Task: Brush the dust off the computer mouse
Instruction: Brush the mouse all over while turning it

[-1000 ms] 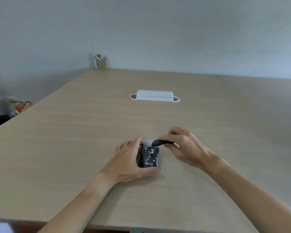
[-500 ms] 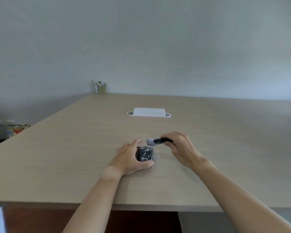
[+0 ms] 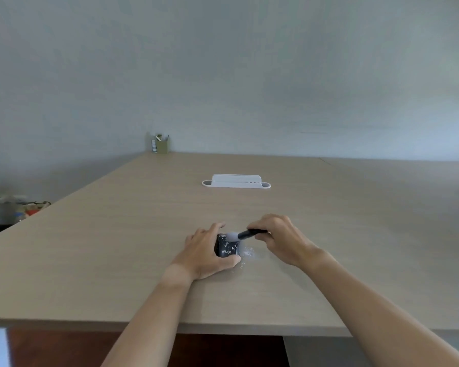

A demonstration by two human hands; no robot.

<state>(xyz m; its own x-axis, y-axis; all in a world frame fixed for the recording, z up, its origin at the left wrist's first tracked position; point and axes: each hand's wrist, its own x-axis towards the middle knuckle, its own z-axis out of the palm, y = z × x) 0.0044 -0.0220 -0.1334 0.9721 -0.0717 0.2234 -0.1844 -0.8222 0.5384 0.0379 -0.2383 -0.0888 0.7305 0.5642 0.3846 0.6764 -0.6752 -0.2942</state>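
A black computer mouse (image 3: 228, 247), speckled with white dust and marked with white lettering, lies on the wooden table (image 3: 117, 260). My left hand (image 3: 204, 251) wraps around its left side and front, holding it in place. My right hand (image 3: 278, 241) grips a small black-handled brush (image 3: 247, 234) whose pale bristles rest on the mouse's far end. White dust flecks (image 3: 247, 252) lie on the table just right of the mouse.
A white cable tray (image 3: 235, 181) sits in the table's middle, farther back. A green pen holder (image 3: 161, 145) stands at the far left corner by the wall. Clutter (image 3: 21, 207) lies off the table's left edge. The near table edge runs below my forearms.
The camera tilted up, so more wall shows. The brush tip came back down from above the mouse onto its far end. More dust lies on the table to the right.
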